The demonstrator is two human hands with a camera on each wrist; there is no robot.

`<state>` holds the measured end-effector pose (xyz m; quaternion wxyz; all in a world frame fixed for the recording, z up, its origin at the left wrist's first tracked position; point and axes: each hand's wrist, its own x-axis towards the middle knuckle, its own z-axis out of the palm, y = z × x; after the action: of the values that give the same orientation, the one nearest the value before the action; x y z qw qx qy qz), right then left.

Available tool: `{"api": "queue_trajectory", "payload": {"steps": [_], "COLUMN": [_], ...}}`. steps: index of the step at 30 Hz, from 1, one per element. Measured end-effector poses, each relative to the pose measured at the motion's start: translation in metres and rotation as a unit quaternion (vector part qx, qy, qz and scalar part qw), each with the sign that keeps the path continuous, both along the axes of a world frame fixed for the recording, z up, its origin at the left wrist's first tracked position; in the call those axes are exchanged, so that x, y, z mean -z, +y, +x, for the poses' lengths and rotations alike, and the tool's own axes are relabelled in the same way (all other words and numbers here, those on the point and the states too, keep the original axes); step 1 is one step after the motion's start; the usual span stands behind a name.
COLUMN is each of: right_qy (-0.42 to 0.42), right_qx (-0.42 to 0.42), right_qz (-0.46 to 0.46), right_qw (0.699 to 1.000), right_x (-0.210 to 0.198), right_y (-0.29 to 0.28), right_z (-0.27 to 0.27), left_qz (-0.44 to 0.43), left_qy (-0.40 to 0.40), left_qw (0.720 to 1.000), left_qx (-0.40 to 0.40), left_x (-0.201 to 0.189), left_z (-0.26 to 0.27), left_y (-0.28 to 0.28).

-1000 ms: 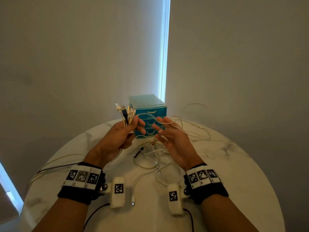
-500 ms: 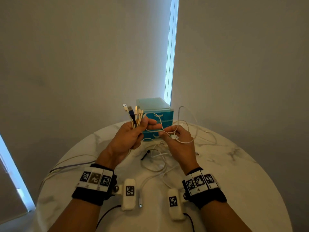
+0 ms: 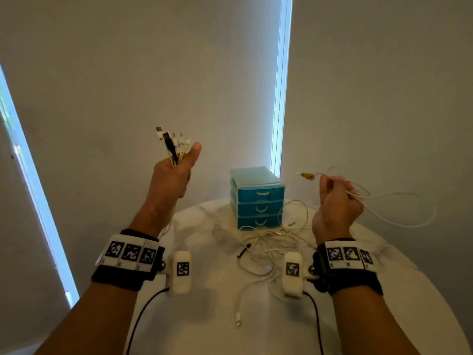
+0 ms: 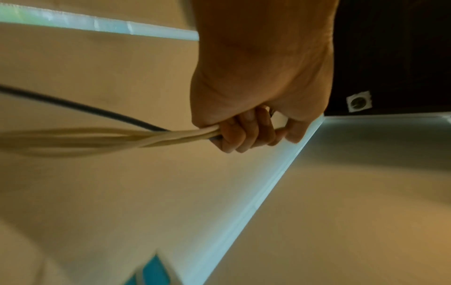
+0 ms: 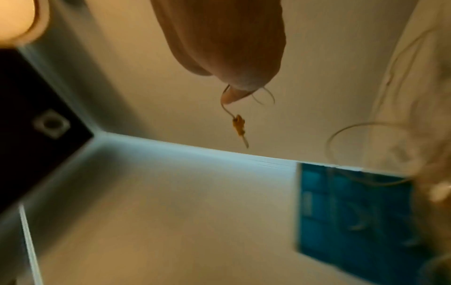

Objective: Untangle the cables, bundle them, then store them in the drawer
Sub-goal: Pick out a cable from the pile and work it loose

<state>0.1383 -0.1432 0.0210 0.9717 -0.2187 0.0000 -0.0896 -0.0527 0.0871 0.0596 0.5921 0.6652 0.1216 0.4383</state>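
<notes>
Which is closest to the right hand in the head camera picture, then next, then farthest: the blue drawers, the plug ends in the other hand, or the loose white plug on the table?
1. Blue drawers, just left of the right hand.
2. Loose white plug, low on the table, near the person.
3. Plug ends, far left, up in the left hand.

Teal drawer unit (image 3: 257,198), white marble-veined table (image 3: 204,329), cream cables (image 3: 266,242).

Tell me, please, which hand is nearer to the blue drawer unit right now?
Neither clearly. The left hand, gripping the bundle of cable ends, is up to the left of the blue drawer unit; the right hand, pinching a thin white cable, is off to its right.
</notes>
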Motion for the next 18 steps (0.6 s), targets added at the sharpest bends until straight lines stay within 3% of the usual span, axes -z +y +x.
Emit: {"api": "queue_trajectory", "payload": {"steps": [2,4,6,7,8,9,10,11,12,13,16,18], "right_qy": [0.013,0.002,-0.046,-0.096,-0.146,-0.207,-0.255,-0.291,-0.312,-0.309,-0.276,-0.26], "right_qx": [0.018,0.008,-0.087,-0.191,-0.295,-0.35,-0.361,-0.331,-0.296,-0.277,-0.213,-0.194], "right_qz": [0.098,0.112,-0.063,-0.196,-0.338,-0.482,-0.595,-0.675,-0.708,-0.71,-0.653,-0.62], "right_qw": [0.995,0.994,0.993,0.957,0.882,0.776,0.671,0.592,0.56,0.569,0.672,0.714], "right_x": [-0.025,-0.037,-0.03,-0.016,0.002,0.024,0.045,0.063,0.078,0.087,0.099,0.096], "right_y": [0.007,0.04,0.103,0.137,0.168,0.193,0.211,0.221,0.226,0.224,0.213,0.209], "right_z": [-0.005,-0.019,-0.046,-0.064,-0.081,-0.094,-0.101,-0.104,-0.104,-0.1,-0.085,-0.078], "left_qz": [-0.003,-0.002,-0.003,-0.004,-0.003,-0.002,0.0,0.002,0.001,-0.003,-0.02,-0.018], "left_qy": [-0.036,-0.054,-0.063,-0.063,-0.058,-0.05,-0.043,-0.038,-0.033,-0.028,-0.006,0.025], "left_qw": [0.999,0.998,0.998,0.997,0.998,0.998,0.998,0.998,0.997,0.997,0.997,0.997], "left_qx": [-0.013,-0.022,-0.029,-0.033,-0.037,-0.042,-0.049,-0.059,-0.069,-0.076,-0.077,-0.072], "left_x": [-0.015,-0.024,-0.029,-0.029,-0.028,-0.027,-0.024,-0.021,-0.018,-0.014,0.0,0.008], "left_z": [-0.018,-0.034,-0.047,-0.054,-0.061,-0.068,-0.075,-0.082,-0.089,-0.094,-0.097,-0.09], "left_y": [0.006,0.01,0.014,0.017,0.019,0.023,0.028,0.033,0.039,0.043,0.054,0.055]}}
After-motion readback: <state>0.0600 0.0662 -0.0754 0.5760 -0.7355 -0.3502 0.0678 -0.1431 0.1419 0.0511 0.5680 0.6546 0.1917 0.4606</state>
